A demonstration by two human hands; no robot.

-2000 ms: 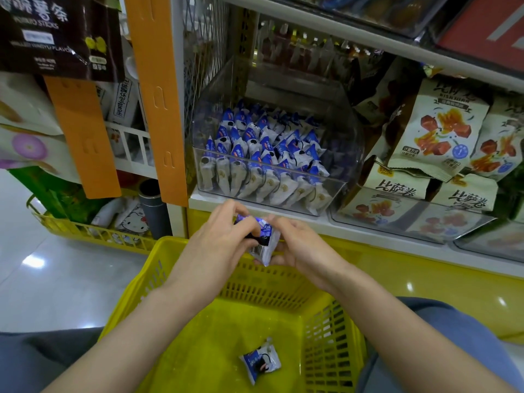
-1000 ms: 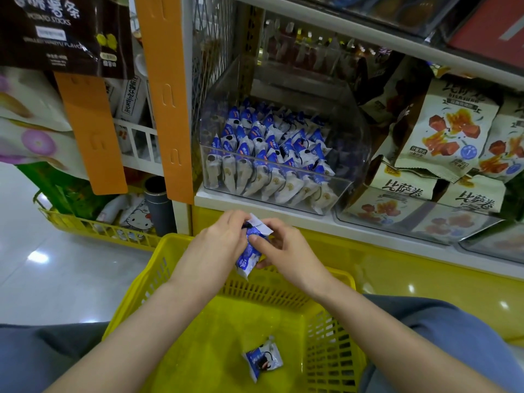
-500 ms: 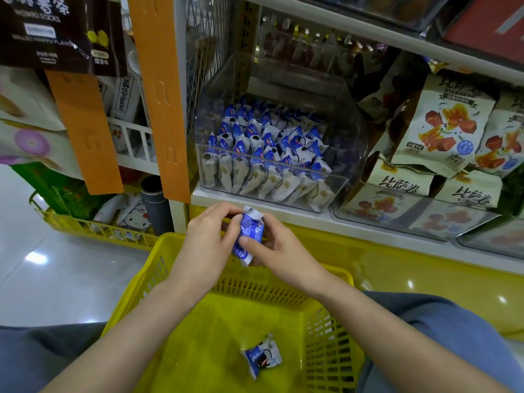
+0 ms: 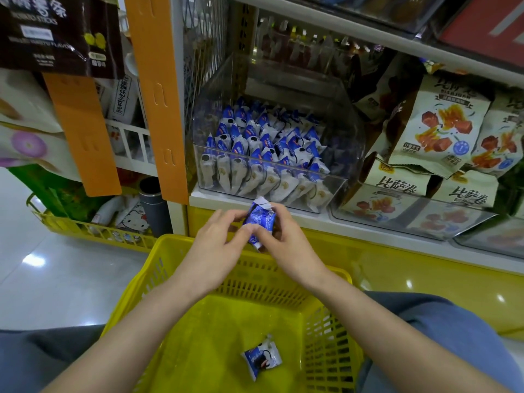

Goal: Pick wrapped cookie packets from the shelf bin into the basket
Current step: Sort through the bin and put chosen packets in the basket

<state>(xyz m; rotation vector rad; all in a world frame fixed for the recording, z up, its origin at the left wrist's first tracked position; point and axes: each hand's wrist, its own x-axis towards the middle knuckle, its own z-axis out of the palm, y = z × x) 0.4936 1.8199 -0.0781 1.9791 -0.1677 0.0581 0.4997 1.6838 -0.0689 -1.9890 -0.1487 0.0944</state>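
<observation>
Both hands (left (image 4: 215, 245), right (image 4: 286, 245)) pinching cookie packet (image 4: 259, 221), above basket (image 4: 286, 282)

1 head-worn wide-angle view: faces forward and down, close above basket (image 4: 173, 241), shelf bin (image 4: 344, 117) just ahead.

There are two hands, the left hand (image 4: 218, 245) and the right hand (image 4: 286, 245), and they pinch one cookie packet (image 4: 259, 221) between them. A second packet (image 4: 262, 357) lies in the yellow basket (image 4: 326, 336), which makes two loose. One clear bin (image 4: 337, 191) holds dozens of stacked packets (image 4: 266, 143), too crowded to count exactly. One other yellow basket (image 4: 93, 229) and two orange strips (image 4: 158, 95) also show.
</observation>
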